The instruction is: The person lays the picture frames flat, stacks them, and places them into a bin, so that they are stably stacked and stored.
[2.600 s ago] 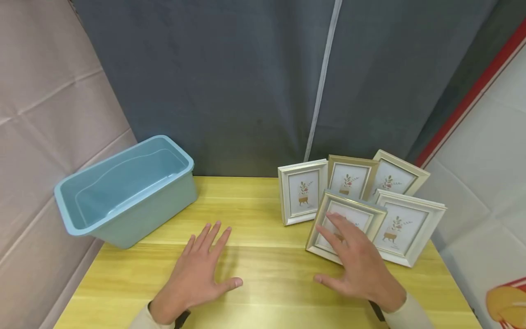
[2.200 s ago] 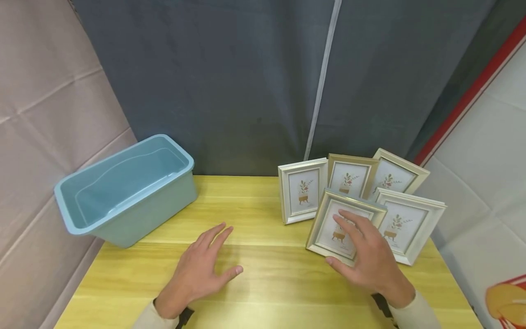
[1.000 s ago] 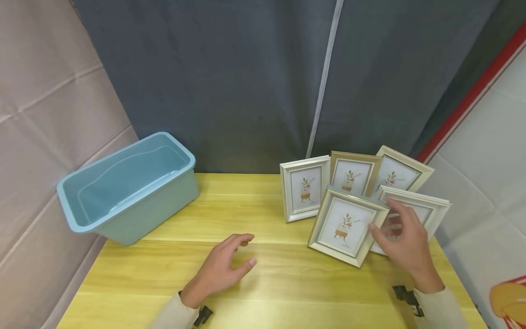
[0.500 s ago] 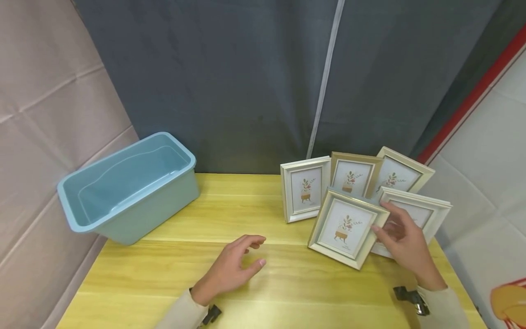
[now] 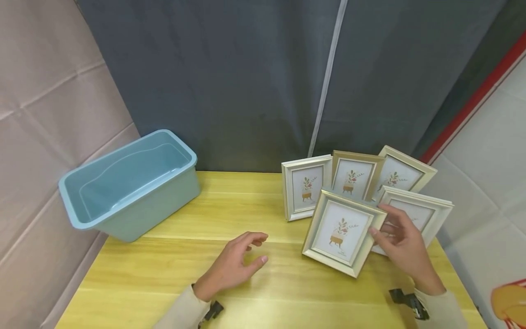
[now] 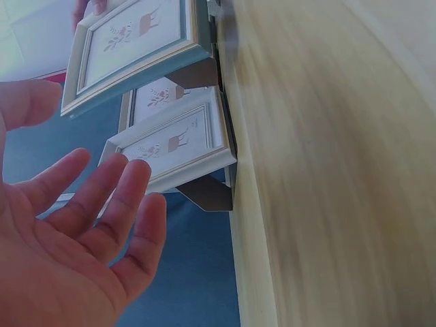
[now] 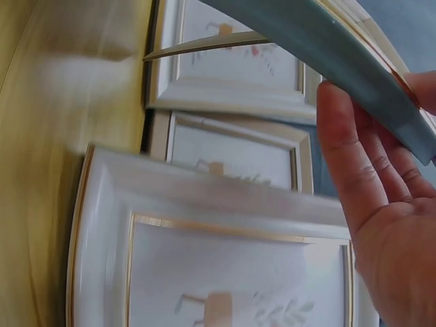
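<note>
Well right of the tub [image 5: 154, 203], my right hand [image 5: 404, 244] pinches the gold picture frame [image 5: 339, 233] by its edge, so I should press evenly lest it twist into the white frame [image 5: 436, 218] farther off, my empty left hand [image 5: 231, 266] loosely curled nearer the tub.

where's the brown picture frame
In the head view, the brown frame stands at the back right, between a white frame on its left and a cream frame, partly behind the gold-edged frame in the right hand.
</note>
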`<state>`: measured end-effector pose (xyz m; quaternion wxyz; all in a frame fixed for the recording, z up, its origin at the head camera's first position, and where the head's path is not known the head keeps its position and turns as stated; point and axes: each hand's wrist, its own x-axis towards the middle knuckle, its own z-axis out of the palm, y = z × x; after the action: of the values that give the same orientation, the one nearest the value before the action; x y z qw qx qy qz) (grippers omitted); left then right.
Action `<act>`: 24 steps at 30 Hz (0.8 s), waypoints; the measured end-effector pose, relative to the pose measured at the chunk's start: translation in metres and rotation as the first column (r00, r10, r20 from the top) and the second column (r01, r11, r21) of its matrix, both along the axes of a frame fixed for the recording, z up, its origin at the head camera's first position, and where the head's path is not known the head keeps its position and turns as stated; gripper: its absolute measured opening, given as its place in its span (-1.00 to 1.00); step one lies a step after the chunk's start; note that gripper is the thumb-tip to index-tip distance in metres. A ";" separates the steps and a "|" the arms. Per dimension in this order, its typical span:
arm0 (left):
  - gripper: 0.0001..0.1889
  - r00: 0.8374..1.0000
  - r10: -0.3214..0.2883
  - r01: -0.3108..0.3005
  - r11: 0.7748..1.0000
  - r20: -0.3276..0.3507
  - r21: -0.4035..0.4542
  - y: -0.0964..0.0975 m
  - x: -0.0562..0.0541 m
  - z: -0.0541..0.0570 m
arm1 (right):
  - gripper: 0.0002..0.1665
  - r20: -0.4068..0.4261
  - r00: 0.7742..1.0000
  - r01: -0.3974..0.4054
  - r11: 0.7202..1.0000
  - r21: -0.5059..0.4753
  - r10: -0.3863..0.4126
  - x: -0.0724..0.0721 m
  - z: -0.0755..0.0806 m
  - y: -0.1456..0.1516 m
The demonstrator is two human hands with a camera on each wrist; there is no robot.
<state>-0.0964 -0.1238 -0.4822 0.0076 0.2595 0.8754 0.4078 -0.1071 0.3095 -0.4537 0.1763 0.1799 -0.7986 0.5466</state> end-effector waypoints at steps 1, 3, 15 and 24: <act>-0.47 1.000 -0.002 0.002 1.000 0.004 0.006 0.001 0.000 0.001 | -0.14 -0.004 1.000 -0.018 1.000 -0.017 0.018 0.001 0.001 -0.002; -0.47 1.000 -0.009 0.008 1.000 0.006 0.025 0.002 -0.002 0.002 | -0.15 -0.014 0.998 -0.059 0.996 -0.074 0.058 0.002 0.004 -0.008; -0.43 0.995 -0.098 0.102 0.974 -0.030 0.202 0.019 -0.019 0.006 | -0.17 0.016 0.957 -0.276 0.928 -0.251 0.289 -0.003 0.003 -0.039; -0.37 0.958 -0.288 0.268 0.894 0.002 0.360 0.036 -0.032 -0.002 | -0.17 0.036 0.913 -0.371 0.865 -0.337 0.406 -0.004 -0.001 -0.064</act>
<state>-0.1286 -0.0876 -0.4841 0.0427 0.3676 0.7404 0.5611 -0.1110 0.2459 -0.4547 0.0469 0.2765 -0.6538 0.7028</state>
